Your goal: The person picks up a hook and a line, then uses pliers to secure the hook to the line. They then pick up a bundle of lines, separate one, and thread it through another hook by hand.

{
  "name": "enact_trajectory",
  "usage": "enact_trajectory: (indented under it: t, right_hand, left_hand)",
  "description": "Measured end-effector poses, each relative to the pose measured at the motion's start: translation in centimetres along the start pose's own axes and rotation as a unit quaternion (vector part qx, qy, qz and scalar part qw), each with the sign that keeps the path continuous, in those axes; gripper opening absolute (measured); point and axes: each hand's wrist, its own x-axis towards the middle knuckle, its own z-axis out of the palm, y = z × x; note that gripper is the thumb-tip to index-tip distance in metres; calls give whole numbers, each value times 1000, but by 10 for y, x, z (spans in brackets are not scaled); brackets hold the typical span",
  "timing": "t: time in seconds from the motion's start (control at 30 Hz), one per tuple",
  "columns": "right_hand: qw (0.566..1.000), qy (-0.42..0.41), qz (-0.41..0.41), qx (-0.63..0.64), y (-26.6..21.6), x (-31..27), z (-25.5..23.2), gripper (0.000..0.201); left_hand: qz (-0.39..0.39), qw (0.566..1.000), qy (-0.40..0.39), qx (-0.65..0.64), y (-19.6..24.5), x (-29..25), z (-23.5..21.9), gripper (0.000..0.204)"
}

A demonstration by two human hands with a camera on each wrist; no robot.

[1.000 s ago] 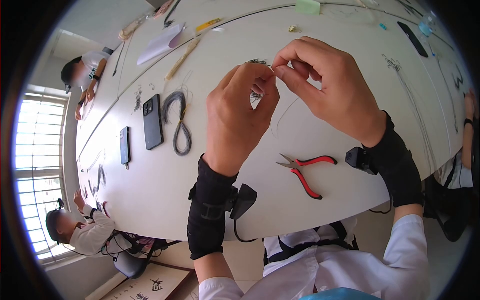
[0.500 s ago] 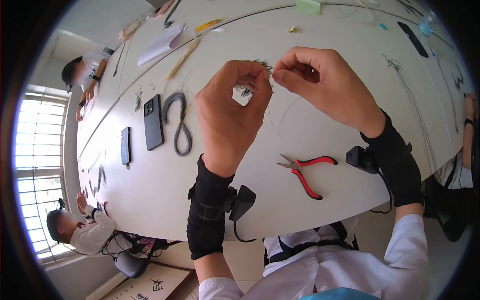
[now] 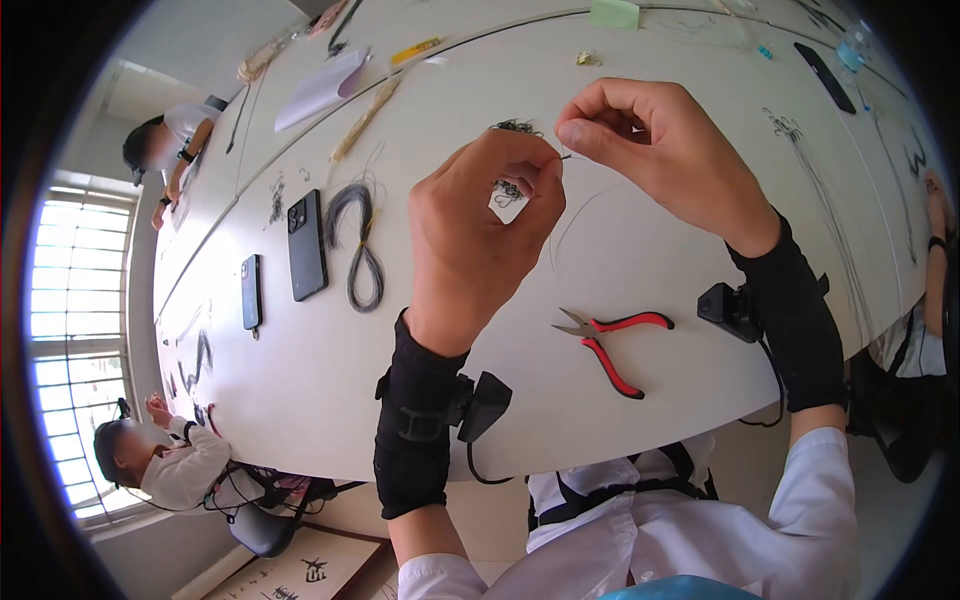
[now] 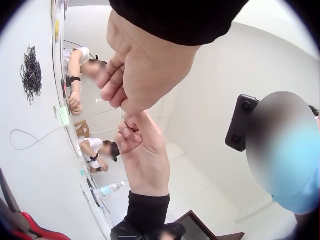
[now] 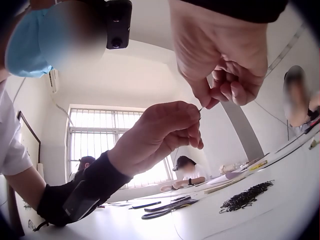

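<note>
My left hand point(image 3: 485, 215) pinches a small, thin dark piece point(image 5: 200, 113) between thumb and forefinger, its tip poking out toward the other hand. Close beside it, my right hand point(image 3: 650, 150) has thumb and forefinger pressed together on a thin thread-like strand, the other fingers curled in. A fine pale line point(image 4: 37, 149) loops down near the hands over the table. Behind the left fingers lies a pile of small dark hook-like pieces point(image 5: 247, 196), partly hidden in the head view. Pliers with red and black handles point(image 3: 612, 369) lie spread on the table below the hands.
Left of my hands are a tied bundle of dark line point(image 3: 364, 275) and two phones, the larger phone point(image 3: 307, 245) nearer. Strands with hooked ends point(image 3: 790, 125) lie to the right. Other people sit around the white table point(image 3: 480, 420).
The fingertips of both hands met a second ago; now a small gap shows between them. The right hand dipped, then rose slightly; the left shifted left and came back right.
</note>
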Motion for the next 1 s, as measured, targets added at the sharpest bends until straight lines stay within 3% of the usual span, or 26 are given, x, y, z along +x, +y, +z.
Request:
enact_trajectory:
  t: [0.2, 0.3, 0.4, 0.5, 0.6, 0.73, 0.9, 1.0]
  right_hand:
    - [1000, -4, 27, -8, -7, -5, 9, 16]
    - [997, 20, -6, -80, -24, -13, 12, 12]
    - [985, 64, -111, -115, -24, -16, 14, 10]
    - [987, 69, -96, -108, -23, -13, 9, 11]
    - [998, 40, -17, -53, -14, -8, 5, 13]
    - [999, 27, -1, -29, 4, -2, 5, 16]
    - [998, -2, 21, -64, -21, -9, 8, 16]
    - [992, 17, -62, -111, -20, -15, 11, 13]
  left_hand:
    - [-10, 998, 59, -16, -11, 2, 0, 11]
    - [2, 997, 71, -7, -14, 2, 2, 11]
    - [25, 998, 40, 44, -10, 2, 1, 12]
    - [12, 998, -1, 56, 0, 0, 1, 10]
    - [7, 999, -15, 48, 4, 1, 0, 10]
    - [-3, 1000, 16, -9, -4, 1, 1, 10]
    - [7, 998, 59, -11, -18, 2, 3, 10]
    - [1, 999, 39, 18, -12, 2, 2, 11]
